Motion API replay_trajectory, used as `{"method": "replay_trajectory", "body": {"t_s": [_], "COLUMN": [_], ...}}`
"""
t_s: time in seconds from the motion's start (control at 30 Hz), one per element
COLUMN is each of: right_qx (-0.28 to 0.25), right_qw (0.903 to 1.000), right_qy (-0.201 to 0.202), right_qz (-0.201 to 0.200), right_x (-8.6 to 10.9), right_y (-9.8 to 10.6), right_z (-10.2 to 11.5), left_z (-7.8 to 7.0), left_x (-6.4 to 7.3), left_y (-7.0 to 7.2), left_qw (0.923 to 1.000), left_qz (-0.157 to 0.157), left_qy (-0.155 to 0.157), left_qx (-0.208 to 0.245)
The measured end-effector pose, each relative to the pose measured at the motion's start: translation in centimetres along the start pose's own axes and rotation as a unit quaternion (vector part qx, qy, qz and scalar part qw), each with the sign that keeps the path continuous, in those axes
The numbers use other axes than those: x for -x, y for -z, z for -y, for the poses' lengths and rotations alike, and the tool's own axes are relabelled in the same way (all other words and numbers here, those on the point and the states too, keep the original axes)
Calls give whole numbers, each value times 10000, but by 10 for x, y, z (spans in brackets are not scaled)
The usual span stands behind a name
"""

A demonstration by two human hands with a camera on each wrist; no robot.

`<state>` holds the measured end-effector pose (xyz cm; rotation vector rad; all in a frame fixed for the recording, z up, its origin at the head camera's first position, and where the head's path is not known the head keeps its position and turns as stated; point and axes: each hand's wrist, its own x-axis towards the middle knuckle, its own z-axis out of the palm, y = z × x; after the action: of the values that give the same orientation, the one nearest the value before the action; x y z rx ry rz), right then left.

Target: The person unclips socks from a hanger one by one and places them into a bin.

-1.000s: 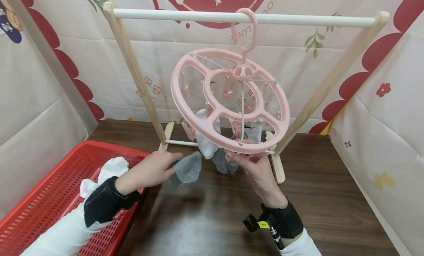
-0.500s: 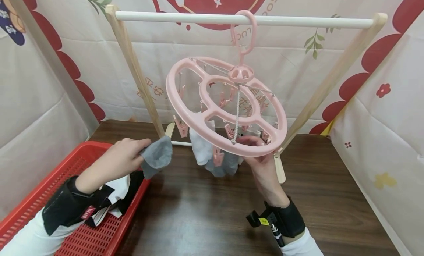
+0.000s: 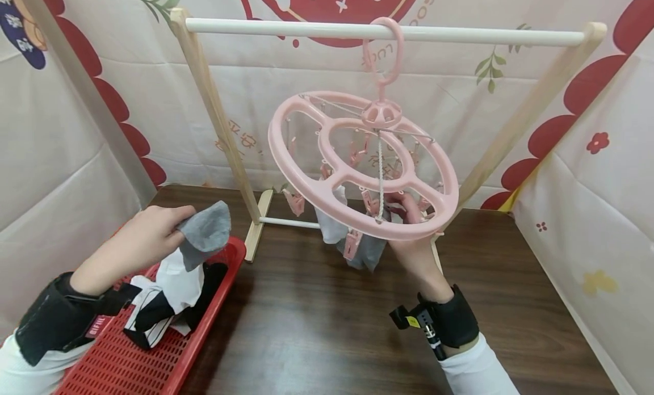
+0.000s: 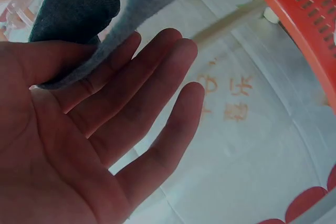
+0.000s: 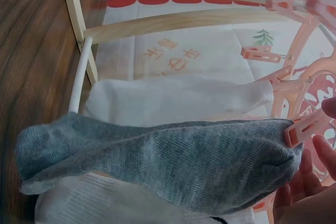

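My left hand [image 3: 148,230] pinches a grey sock [image 3: 206,233] between thumb and forefinger, above the red basket; in the left wrist view the other fingers [image 4: 173,124] stretch out loosely. A pink round clip hanger [image 3: 327,196] hangs tilted from the rack's bar. My right hand [image 3: 414,250] is under its near right edge, partly hidden by the ring. In the right wrist view its loosely bent fingers [image 5: 312,179] lie at the end of a hanging grey sock [image 5: 210,161], beside the pink clip [image 5: 304,129] on it. White socks [image 5: 178,98] hang either side.
The red basket [image 3: 219,295] at left holds white and black clothing [image 3: 176,287]. A wooden rack [image 3: 217,117] with a white top bar [image 3: 286,27] stands on the dark wood table [image 3: 306,327]. An unused pink clip [image 3: 294,202] dangles at the hanger's left.
My left hand has drawn the grey sock leftward, away from the hanger to over the basket. My right hand has shifted a little right and up under the ring; the hanger has swung slightly.
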<state>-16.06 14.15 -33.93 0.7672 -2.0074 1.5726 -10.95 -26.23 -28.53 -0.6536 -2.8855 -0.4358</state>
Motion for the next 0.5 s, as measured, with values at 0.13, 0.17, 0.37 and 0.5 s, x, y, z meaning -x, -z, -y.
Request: {"method": "replay_trajectory", "body": {"t_s": [0.13, 0.17, 0.37, 0.5], "right_qx": [-160, -169, -583, -818], "right_qw": [9996, 9996, 9966, 9934], "right_qy": [45, 26, -221, -292], "right_qz": [208, 242, 541, 746], "right_x": [0, -1, -6, -11], "right_y": [0, 0, 1, -2], "right_z": [-1, -2, -5, -7], "left_z": [11, 14, 32, 38], "left_x": [6, 8, 20, 26], "left_y": [0, -1, -9, -23], "left_qw": [9998, 9997, 9989, 9979], "left_qz": [56, 87, 267, 544], "left_qy": [171, 216, 329, 321], "left_qx": [-85, -95, -223, -115]}}
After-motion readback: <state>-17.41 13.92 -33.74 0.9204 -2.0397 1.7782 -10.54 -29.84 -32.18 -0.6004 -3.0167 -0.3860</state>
